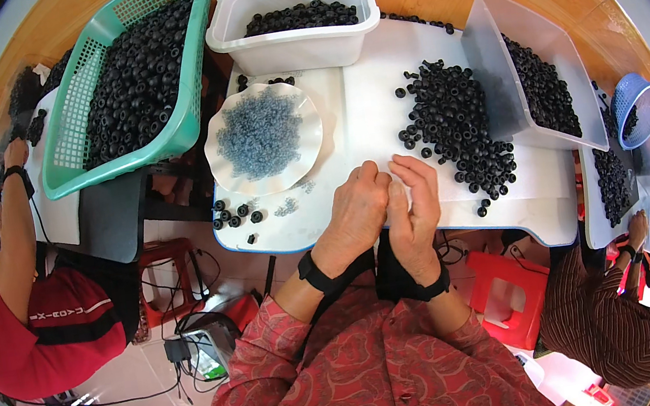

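Observation:
My left hand (361,208) and my right hand (414,228) meet over the near edge of the white table (361,102). The left fingers are curled in, and whatever they hold is hidden. My right thumb and bent fingers press in beside them; anything between is too small or covered to name. Just left of the hands, a white scalloped plate (222,167) bears a heap of small translucent bluish pieces (259,133). To the right lies a loose pile of small round black parts with holes (455,122). Several more black parts (243,210) sit at the table's left corner.
A white tub (303,50) and a clear bin (495,79) hold black parts at the back and right. At left stands a heaped green basket (64,177). Co-workers sit on both sides (51,324) (606,313). Red stools (508,293) and cables (180,381) are below.

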Action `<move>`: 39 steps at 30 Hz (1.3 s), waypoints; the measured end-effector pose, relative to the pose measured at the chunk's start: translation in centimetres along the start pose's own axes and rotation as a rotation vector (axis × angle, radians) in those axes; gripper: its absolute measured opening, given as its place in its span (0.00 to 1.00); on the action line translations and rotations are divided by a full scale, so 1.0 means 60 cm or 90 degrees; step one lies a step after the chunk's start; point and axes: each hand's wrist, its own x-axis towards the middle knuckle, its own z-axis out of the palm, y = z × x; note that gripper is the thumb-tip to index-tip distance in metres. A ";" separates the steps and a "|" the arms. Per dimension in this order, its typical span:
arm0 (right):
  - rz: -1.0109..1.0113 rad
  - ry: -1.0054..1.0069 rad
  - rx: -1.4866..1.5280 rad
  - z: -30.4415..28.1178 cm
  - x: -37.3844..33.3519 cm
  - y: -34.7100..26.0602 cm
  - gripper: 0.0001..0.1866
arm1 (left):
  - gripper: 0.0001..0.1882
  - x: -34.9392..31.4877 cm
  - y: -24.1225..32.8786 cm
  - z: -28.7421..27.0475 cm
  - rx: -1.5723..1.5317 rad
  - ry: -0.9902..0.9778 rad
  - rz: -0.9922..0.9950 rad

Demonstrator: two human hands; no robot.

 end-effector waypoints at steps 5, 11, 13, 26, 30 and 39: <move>-0.119 -0.151 0.048 0.020 0.005 0.003 0.25 | 0.15 -0.003 0.000 0.003 -0.150 0.085 0.050; -0.105 -0.185 0.051 0.020 0.008 0.013 0.26 | 0.15 -0.001 -0.001 0.013 -0.156 0.032 -0.028; -0.091 -0.192 0.059 0.019 0.008 0.012 0.24 | 0.15 -0.007 -0.016 0.024 -0.150 0.045 -0.002; 0.079 0.004 0.180 0.019 -0.009 0.013 0.15 | 0.04 -0.006 -0.011 0.009 -0.023 0.058 0.004; 0.121 0.007 0.135 0.008 -0.009 0.049 0.08 | 0.06 -0.009 -0.022 0.017 -0.073 0.092 -0.014; 0.259 -0.068 0.192 -0.007 0.006 0.067 0.05 | 0.06 -0.010 -0.025 0.012 -0.104 0.095 -0.005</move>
